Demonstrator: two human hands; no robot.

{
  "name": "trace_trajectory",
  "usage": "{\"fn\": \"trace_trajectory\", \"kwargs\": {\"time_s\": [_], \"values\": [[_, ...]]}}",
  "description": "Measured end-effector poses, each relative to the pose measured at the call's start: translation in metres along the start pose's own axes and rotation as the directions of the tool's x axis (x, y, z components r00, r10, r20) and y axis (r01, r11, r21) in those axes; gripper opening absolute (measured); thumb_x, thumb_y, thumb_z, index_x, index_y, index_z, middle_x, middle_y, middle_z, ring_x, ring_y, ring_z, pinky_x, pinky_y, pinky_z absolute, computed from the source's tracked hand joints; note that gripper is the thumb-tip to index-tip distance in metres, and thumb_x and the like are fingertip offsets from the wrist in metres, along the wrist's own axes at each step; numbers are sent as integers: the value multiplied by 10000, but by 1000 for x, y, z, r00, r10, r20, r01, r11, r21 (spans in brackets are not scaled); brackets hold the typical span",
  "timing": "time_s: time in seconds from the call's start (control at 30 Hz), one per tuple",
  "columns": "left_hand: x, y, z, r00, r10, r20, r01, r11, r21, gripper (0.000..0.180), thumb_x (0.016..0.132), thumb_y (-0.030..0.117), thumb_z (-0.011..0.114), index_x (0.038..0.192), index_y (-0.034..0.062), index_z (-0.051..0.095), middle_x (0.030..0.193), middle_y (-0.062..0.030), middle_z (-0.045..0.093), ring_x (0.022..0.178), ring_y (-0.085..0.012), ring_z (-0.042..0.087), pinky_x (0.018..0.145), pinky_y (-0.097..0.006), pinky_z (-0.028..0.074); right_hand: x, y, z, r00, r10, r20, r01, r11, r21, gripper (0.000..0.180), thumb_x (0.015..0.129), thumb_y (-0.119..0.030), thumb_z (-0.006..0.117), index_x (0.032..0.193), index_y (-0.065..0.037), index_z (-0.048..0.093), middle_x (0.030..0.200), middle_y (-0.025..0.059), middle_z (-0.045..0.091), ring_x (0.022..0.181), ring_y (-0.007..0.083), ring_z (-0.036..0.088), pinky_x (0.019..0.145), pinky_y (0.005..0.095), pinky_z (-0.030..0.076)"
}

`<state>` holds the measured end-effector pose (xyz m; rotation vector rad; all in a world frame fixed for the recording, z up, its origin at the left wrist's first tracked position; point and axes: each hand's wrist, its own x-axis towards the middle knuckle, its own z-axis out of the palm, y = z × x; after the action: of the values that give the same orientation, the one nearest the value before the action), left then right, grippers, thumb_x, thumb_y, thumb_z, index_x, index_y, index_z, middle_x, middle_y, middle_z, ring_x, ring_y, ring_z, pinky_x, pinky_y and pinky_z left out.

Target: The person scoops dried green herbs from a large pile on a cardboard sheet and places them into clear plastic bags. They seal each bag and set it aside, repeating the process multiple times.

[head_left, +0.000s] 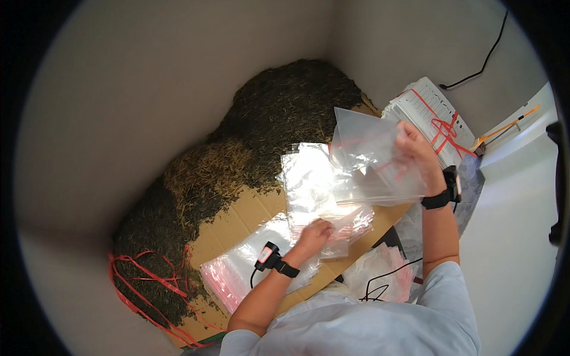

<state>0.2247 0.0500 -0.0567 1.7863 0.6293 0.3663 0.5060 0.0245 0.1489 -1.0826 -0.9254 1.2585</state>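
My right hand (415, 145) is raised with its fingers closed on a clear plastic bag (365, 142), which hangs out to the left over other bags. Lower down, my left hand (316, 237) has its fingers curled together on the near edge of a stack of clear zip bags (306, 175). Its fingertips are partly hidden. Beside my left forearm lies another stack of clear bags with pinkish edges (224, 282). Both stacks rest on a flat cardboard sheet (237, 216). Each wrist wears a black strap with a small device.
A large dark heap of dried plant strands (291, 98) covers the far and left cardboard, with a browner patch (205, 172). Loose red ribbon (145, 276) lies at the left. A paper bundle (424, 104) tied in red stands far right. More bags (383, 270) lie near my body.
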Motion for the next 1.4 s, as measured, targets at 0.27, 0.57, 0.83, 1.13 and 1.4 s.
{"fn": "trace_trajectory", "kwargs": {"time_s": [0.27, 0.57, 0.83, 1.13, 1.4], "values": [[-17, 3, -81, 751, -359, -554, -37, 815, -578, 214, 960, 219, 469, 984, 26, 557, 881, -92, 639, 780, -163, 612, 717, -310, 497, -8, 30, 36, 986, 170, -3, -165, 963, 212, 184, 954, -223, 494, 958, -38, 496, 846, 48, 566, 640, 160, 594, 508, 316, 524], [-31, 79, -114, 534, 578, -617, -345, 815, 466, 252, 876, -21, 464, 1097, -28, 584, 1049, -152, 644, 982, -278, 614, 835, -367, 480, 16, 108, 71, 907, 421, 25, -413, 873, 259, 196, 937, -281, 528, 905, -88, 520, 880, 52, 607, 634, 142, 584, 558, 306, 536], [-25, -2, -4, 890, 449, -80, -297, 703, 646, 202, 745, 55, 564, 937, 9, 605, 1104, -164, 607, 1076, -358, 540, 892, -435, 431, 13, 252, 14, 763, 596, -250, -565, 803, 188, 277, 941, -242, 493, 1120, -53, 587, 1105, 62, 624, 918, 154, 611, 770, 278, 503], [-17, -38, -16, 901, 393, -184, -230, 791, 567, 249, 749, 5, 545, 991, 1, 608, 1054, -168, 627, 1084, -376, 543, 922, -461, 429, -60, 231, 31, 882, 464, -82, -310, 703, 640, 670, 882, -231, 615, 1431, -156, 240, 1129, 128, 579, 922, 204, 604, 748, 374, 542], [-25, -21, -30, 952, 306, 12, -223, 668, 710, 305, 775, 98, 597, 1073, 38, 610, 1177, -136, 589, 1207, -338, 462, 1009, -514, 311, -48, 222, 55, 819, 376, -434, -364, 924, 114, 662, 847, -37, 593, 1426, -103, 279, 807, 39, 590, 700, 93, 555, 601, 249, 460]]}}
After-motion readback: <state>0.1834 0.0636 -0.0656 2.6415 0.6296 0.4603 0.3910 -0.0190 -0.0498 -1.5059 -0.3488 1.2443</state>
